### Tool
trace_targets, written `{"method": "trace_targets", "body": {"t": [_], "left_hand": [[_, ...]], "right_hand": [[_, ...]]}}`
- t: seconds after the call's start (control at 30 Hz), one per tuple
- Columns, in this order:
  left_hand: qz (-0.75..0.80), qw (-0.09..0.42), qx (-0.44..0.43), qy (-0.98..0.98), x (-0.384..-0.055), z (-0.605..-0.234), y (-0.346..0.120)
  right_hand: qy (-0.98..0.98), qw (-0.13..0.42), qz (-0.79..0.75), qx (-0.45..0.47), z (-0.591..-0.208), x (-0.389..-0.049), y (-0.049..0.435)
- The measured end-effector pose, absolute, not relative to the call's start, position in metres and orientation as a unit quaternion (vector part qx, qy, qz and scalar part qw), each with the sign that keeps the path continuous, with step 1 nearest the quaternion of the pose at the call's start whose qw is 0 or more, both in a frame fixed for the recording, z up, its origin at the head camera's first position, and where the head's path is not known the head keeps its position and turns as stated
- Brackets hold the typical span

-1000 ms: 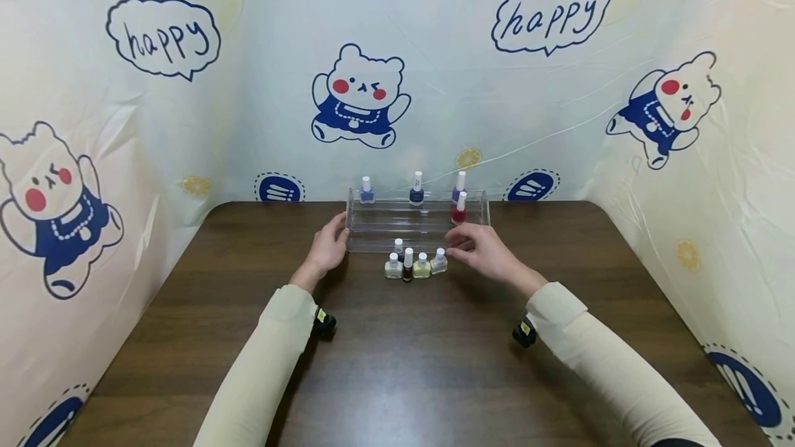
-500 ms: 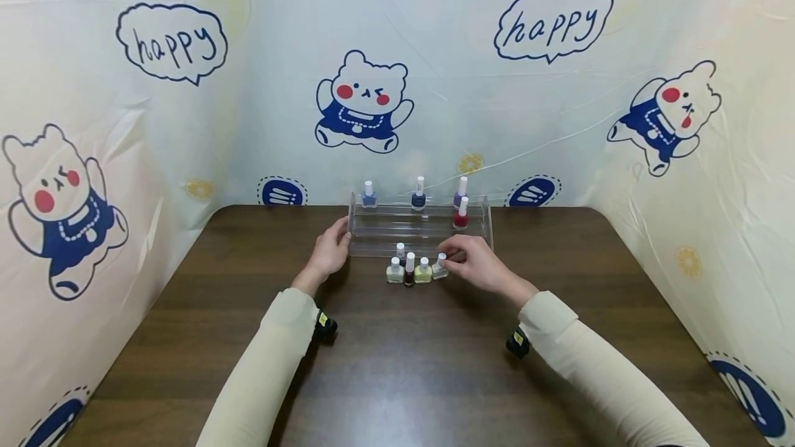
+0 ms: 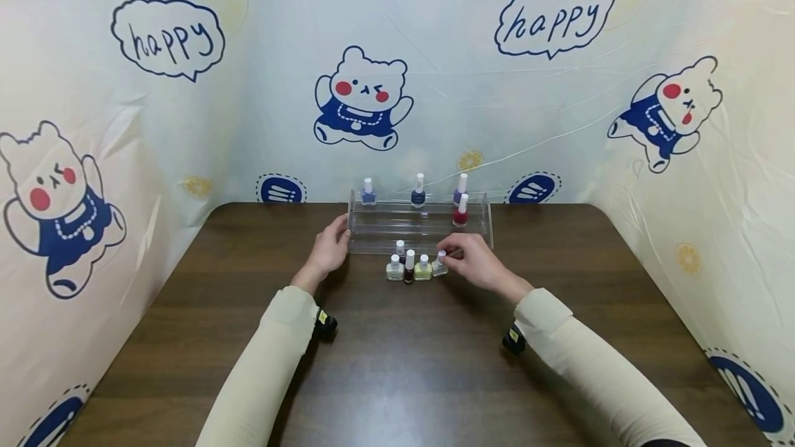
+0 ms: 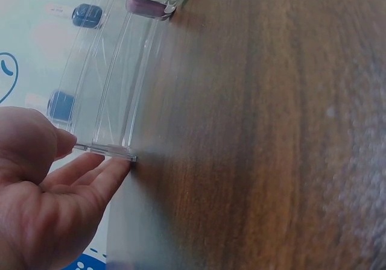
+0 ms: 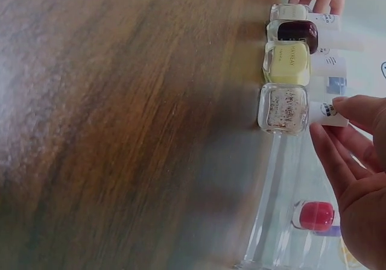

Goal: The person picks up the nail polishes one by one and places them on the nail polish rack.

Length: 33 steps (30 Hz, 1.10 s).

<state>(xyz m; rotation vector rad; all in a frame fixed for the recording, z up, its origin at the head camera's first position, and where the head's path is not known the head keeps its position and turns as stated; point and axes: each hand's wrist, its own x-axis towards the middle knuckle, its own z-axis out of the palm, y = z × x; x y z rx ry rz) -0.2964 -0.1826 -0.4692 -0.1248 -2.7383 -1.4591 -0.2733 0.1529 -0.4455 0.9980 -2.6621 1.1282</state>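
Observation:
My left hand (image 3: 327, 248) holds the left end panel of a clear tiered display rack (image 3: 373, 251), thumb and fingers at its edge in the left wrist view. The right hand (image 3: 477, 259) pinches the white cap of a speckled nail polish bottle (image 5: 283, 108), which stands upright at the right end of a short row. Beside it are a yellow bottle (image 5: 288, 64), a dark one (image 5: 300, 36) and a pale one (image 5: 289, 12). Behind this row, one more white cap (image 3: 400, 245) shows, its bottle mostly hidden.
On the rack's top tier stand a light blue bottle (image 3: 368, 196), a dark blue bottle (image 3: 418, 197) and a purple bottle (image 3: 457, 196). One tier lower is a red bottle (image 3: 459, 218). A printed cloth (image 3: 447, 109) hangs behind the brown table (image 3: 397, 357).
My right hand has moved left and slightly down from beside the red bottle's tier to the speckled bottle, and now pinches its cap. The left hand keeps its place at the rack.

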Motion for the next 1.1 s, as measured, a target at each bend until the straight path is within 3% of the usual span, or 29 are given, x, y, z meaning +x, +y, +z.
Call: {"method": "trace_targets", "body": {"t": [1.1], "left_hand": [[-0.463,0.025,-0.048,-0.885,-0.294,-0.467,-0.181]], "right_hand": [[-0.873,0.068,0.391,0.282,-0.417,-0.273,0.171]]}}
